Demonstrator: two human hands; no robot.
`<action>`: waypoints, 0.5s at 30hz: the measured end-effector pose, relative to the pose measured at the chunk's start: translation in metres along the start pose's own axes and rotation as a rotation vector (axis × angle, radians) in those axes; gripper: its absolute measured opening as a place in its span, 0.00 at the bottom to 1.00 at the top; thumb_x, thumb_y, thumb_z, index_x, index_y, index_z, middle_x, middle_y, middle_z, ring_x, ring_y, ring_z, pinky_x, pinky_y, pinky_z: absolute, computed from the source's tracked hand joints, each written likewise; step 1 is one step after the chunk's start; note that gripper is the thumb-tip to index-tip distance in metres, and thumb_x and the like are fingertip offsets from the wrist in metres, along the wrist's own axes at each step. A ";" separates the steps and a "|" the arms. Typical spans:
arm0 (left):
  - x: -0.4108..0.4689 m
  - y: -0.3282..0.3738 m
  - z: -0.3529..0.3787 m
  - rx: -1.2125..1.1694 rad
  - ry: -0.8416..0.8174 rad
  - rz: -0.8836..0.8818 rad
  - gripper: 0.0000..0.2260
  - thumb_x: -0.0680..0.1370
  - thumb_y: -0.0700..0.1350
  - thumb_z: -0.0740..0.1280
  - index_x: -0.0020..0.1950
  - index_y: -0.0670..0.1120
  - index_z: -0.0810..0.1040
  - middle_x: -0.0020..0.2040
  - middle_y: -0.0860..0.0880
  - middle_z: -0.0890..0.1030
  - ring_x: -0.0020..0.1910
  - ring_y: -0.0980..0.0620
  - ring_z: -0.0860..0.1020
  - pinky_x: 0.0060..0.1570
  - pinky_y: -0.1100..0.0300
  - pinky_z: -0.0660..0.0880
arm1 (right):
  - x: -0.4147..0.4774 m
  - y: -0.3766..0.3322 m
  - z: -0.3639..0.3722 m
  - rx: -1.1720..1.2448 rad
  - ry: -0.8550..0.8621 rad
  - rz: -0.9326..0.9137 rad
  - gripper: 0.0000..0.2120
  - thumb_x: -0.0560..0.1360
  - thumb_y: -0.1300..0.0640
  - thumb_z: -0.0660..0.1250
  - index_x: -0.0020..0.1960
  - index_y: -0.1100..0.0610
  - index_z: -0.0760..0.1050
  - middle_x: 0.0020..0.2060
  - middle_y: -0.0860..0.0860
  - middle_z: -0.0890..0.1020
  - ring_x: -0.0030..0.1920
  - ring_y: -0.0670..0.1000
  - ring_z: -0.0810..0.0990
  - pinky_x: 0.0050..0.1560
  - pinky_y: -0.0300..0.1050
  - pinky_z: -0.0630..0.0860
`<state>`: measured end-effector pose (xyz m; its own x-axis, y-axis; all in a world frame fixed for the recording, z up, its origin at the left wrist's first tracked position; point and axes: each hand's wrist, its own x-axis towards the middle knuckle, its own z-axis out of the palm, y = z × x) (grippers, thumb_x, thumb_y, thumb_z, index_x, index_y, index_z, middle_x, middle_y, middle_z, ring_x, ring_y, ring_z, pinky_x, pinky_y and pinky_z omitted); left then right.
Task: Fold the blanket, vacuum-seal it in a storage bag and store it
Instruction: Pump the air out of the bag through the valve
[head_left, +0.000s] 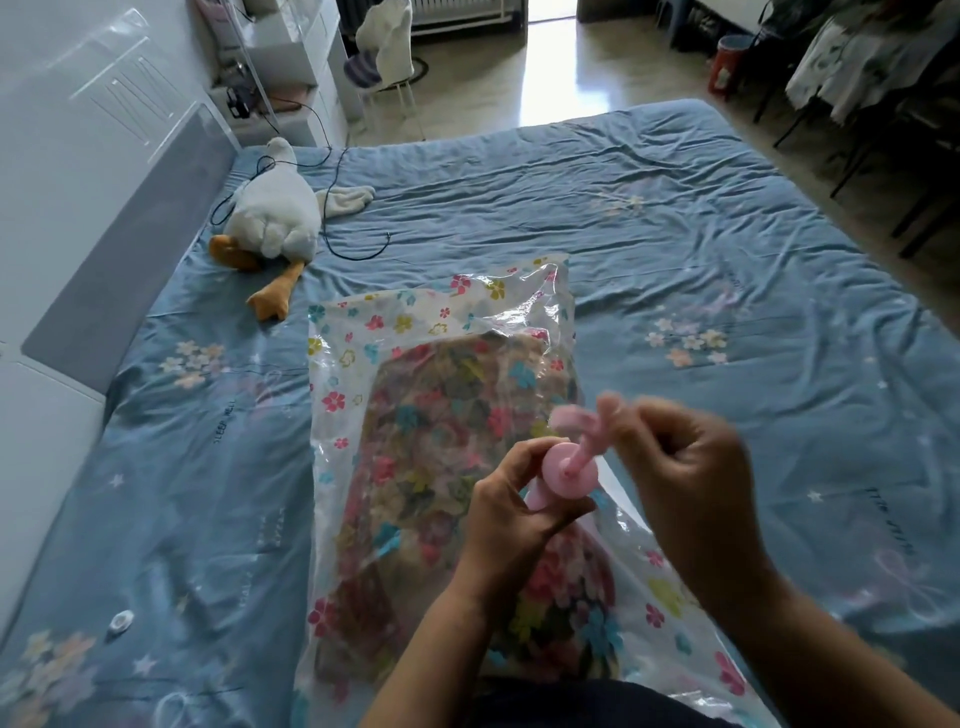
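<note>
A clear storage bag (363, 332) printed with small flowers lies on the bed, with the folded tan blanket (415, 467) inside it. A pink hand pump (569, 470) stands upright over the bag's near right part. My left hand (511, 512) is wrapped round the pump's barrel. My right hand (680, 467) grips the pump's pink handle (576, 421), raised above the barrel and blurred by motion. The pump's foot and the bag's valve are hidden behind my left hand.
The blue flowered bedsheet (675, 249) spreads all round the bag. A white plush goose (270, 218) and a black cable (332, 208) lie at the far left. A small white cap (120, 621) rests on the sheet near left. A chair (384, 57) and floor lie beyond the bed.
</note>
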<state>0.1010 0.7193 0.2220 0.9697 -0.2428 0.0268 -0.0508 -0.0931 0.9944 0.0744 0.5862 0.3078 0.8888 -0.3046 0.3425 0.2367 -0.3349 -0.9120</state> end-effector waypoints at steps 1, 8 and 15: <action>0.001 -0.002 0.000 0.004 0.006 -0.007 0.22 0.67 0.39 0.79 0.59 0.50 0.79 0.54 0.54 0.84 0.55 0.52 0.82 0.57 0.58 0.77 | 0.006 -0.017 -0.005 0.095 0.036 -0.055 0.27 0.75 0.45 0.64 0.31 0.69 0.75 0.24 0.56 0.78 0.24 0.46 0.65 0.27 0.39 0.64; 0.000 -0.004 0.001 0.002 0.004 0.004 0.22 0.68 0.40 0.79 0.60 0.46 0.79 0.54 0.52 0.84 0.55 0.51 0.82 0.57 0.51 0.79 | -0.007 0.022 0.013 -0.071 -0.115 0.138 0.37 0.71 0.27 0.58 0.34 0.62 0.78 0.30 0.56 0.82 0.31 0.55 0.80 0.32 0.51 0.76; 0.003 -0.004 0.002 0.031 0.014 -0.010 0.23 0.66 0.39 0.80 0.58 0.50 0.79 0.53 0.53 0.84 0.54 0.52 0.82 0.58 0.55 0.78 | 0.017 -0.037 -0.011 0.252 0.091 -0.109 0.22 0.78 0.54 0.66 0.31 0.67 0.76 0.23 0.44 0.79 0.23 0.38 0.71 0.27 0.32 0.66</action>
<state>0.1039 0.7172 0.2180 0.9735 -0.2278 0.0187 -0.0483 -0.1251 0.9910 0.0761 0.5835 0.3499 0.8168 -0.3612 0.4498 0.4287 -0.1418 -0.8923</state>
